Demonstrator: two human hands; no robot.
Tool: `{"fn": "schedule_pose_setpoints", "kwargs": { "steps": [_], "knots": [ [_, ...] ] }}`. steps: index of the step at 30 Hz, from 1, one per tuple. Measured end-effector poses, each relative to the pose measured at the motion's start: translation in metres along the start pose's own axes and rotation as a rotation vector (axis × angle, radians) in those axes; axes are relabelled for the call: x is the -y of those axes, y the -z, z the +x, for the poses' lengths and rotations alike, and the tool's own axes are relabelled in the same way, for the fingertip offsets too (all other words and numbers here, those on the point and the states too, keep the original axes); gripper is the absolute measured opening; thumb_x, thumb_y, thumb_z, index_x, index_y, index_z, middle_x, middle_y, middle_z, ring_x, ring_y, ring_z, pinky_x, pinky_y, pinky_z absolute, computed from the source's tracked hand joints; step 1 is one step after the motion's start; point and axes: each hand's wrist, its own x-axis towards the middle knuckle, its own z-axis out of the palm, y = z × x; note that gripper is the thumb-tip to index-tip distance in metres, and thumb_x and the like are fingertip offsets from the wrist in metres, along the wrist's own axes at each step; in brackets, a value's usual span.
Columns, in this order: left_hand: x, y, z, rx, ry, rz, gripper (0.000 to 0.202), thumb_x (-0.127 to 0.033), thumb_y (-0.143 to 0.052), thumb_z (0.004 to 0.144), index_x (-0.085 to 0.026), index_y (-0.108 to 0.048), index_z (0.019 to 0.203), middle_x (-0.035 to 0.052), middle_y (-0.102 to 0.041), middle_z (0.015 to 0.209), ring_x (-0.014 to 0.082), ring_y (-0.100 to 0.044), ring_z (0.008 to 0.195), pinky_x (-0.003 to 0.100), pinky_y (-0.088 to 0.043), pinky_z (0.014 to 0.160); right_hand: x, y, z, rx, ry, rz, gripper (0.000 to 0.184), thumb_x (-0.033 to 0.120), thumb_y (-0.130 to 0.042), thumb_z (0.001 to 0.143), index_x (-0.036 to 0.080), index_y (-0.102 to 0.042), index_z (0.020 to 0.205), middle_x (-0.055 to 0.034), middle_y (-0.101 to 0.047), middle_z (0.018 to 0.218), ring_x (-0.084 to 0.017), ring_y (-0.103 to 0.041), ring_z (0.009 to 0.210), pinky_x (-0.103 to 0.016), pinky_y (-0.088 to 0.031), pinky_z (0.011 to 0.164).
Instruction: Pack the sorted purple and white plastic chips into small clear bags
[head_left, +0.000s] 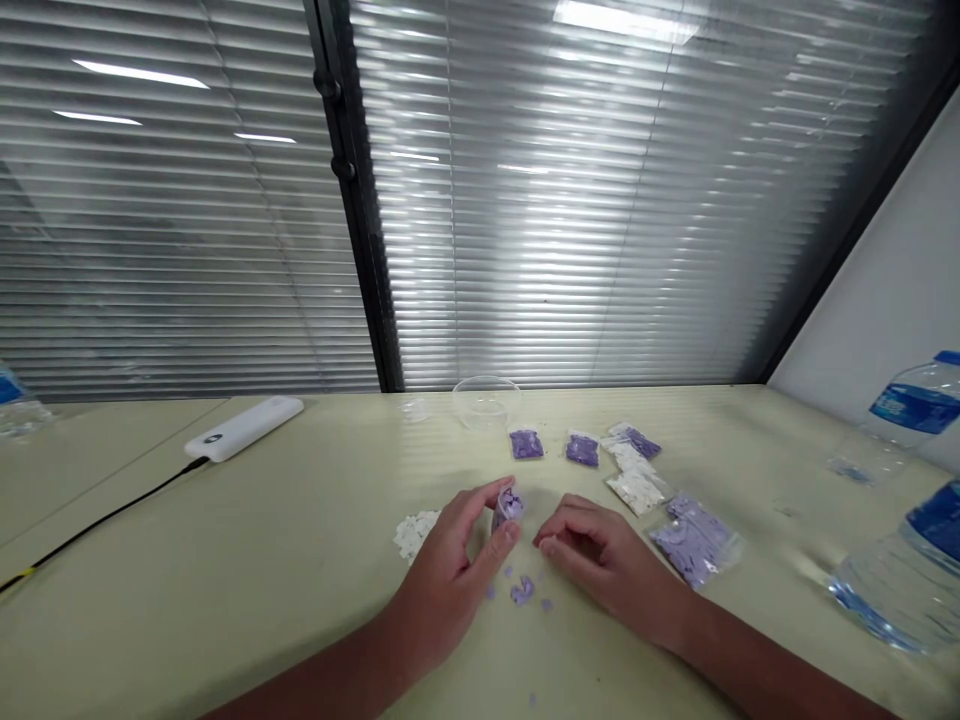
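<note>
While the left hand (442, 585) is pinching a tilted clear vial of lilac pieces (508, 508) near the middle of the tabletop (225, 560), the empty right hand (604, 560) is curling half-open just beside it, above scattered lilac scraps (522, 590).

"Which colours are seen at the left grip (448, 570)?"

"A clear vial (508, 508) is held there, with lilac pieces showing through it."

"And just below the grip?"

"Loose lilac pieces (522, 590) are scattered over a pale cream surface (225, 500)."

"To the left of the grip?"

"White pieces (411, 533) are seen."

"Further right?"

"A clear bag of lilac pieces (694, 540) and a clear bag of white pieces (635, 490) are laid out; a bright blue label is carried by a water bottle (916, 408)."
</note>
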Motion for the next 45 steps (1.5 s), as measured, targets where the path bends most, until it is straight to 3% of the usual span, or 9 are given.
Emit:
{"fn": "schedule_pose_setpoints", "kwargs": {
  "steps": [5,10,20,23,27,32,38,42,45],
  "knots": [
    [0.001,-0.001,0.006,-0.039,0.07,-0.104,0.04,-0.063,-0.058,0.086,-0.048,-0.06,0.123,-0.0109,-0.065,0.128,0.0114,-0.055,0.13,0.026,-0.038,0.116,-0.005,-0.011,-0.002,0.083,0.146,-0.197,0.016,0.035,-0.079,0.085,0.032,-0.079,0.1,-0.0011,-0.06,0.089,-0.017,-0.058,0.089,-0.033,-0.041,0.084],
    [-0.001,-0.001,0.005,-0.03,0.076,-0.102,0.04,-0.062,-0.061,0.086,-0.048,-0.061,0.123,-0.0126,-0.065,0.128,0.0095,-0.056,0.125,0.022,-0.04,0.108,-0.012,-0.017,0.001,0.102,0.167,-0.138,0.005,0.037,-0.08,0.086,0.033,-0.08,0.089,0.0018,-0.061,0.081,-0.014,-0.059,0.085,-0.032,-0.039,0.085],
    [0.0,-0.001,0.001,0.044,0.063,-0.041,0.042,-0.06,-0.062,0.086,-0.05,-0.058,0.127,-0.0116,-0.061,0.136,0.0123,-0.054,0.128,0.025,-0.039,0.114,0.013,0.002,-0.003,0.263,-0.019,-0.036,0.007,0.021,-0.068,0.09,0.019,-0.063,0.086,0.0026,-0.057,0.082,-0.013,-0.051,0.082,-0.029,-0.039,0.082],
    [-0.003,-0.002,-0.002,0.112,0.007,0.061,0.045,-0.058,-0.063,0.086,-0.051,-0.056,0.129,-0.0091,-0.059,0.137,0.013,-0.054,0.126,0.024,-0.044,0.109,0.011,0.008,-0.002,0.162,-0.144,0.17,0.019,0.035,-0.061,0.098,0.018,-0.059,0.089,0.0018,-0.047,0.08,-0.013,-0.043,0.074,-0.026,-0.036,0.066],
    [-0.007,-0.002,-0.006,0.217,-0.094,0.191,0.046,-0.054,-0.068,0.084,-0.051,-0.058,0.128,-0.0063,-0.062,0.128,0.0132,-0.055,0.123,0.025,-0.044,0.109,0.004,0.008,0.002,-0.083,-0.09,0.274,0.028,0.043,-0.065,0.097,0.018,-0.064,0.085,0.002,-0.039,0.075,-0.013,-0.041,0.073,-0.027,-0.036,0.07],
    [-0.006,0.0,-0.006,0.231,-0.125,0.19,0.045,-0.053,-0.068,0.085,-0.052,-0.056,0.129,-0.0072,-0.063,0.129,0.0125,-0.055,0.124,0.025,-0.044,0.112,0.004,0.005,0.001,-0.102,-0.018,0.2,0.021,0.042,-0.069,0.094,0.023,-0.08,0.094,-0.0009,-0.054,0.077,-0.014,-0.053,0.077,-0.029,-0.04,0.076],
    [-0.009,0.0,-0.005,0.131,-0.006,0.038,0.04,-0.061,-0.059,0.087,-0.054,-0.056,0.127,-0.0124,-0.058,0.14,0.0139,-0.05,0.135,0.03,-0.038,0.122,0.007,0.008,-0.004,-0.209,-0.001,0.15,0.033,0.044,-0.05,0.105,0.023,-0.073,0.098,-0.0021,-0.058,0.085,-0.015,-0.054,0.081,-0.03,-0.039,0.076],
    [-0.01,0.0,0.001,-0.004,0.105,-0.201,0.039,-0.064,-0.053,0.089,-0.047,-0.06,0.123,-0.0109,-0.06,0.139,0.014,-0.053,0.134,0.03,-0.038,0.119,0.005,-0.001,-0.005,-0.013,0.025,0.006,0.019,0.039,-0.059,0.1,0.026,-0.072,0.106,-0.0028,-0.057,0.095,-0.017,-0.055,0.09,-0.032,-0.04,0.082],
    [-0.01,-0.001,0.004,-0.009,0.112,-0.268,0.04,-0.063,-0.054,0.089,-0.042,-0.061,0.123,-0.0097,-0.062,0.135,0.0127,-0.055,0.13,0.026,-0.039,0.115,0.002,-0.011,-0.004,0.117,0.116,-0.18,0.03,0.036,-0.072,0.091,0.035,-0.071,0.12,-0.0033,-0.057,0.104,-0.02,-0.054,0.1,-0.037,-0.039,0.091]
  ]
}}
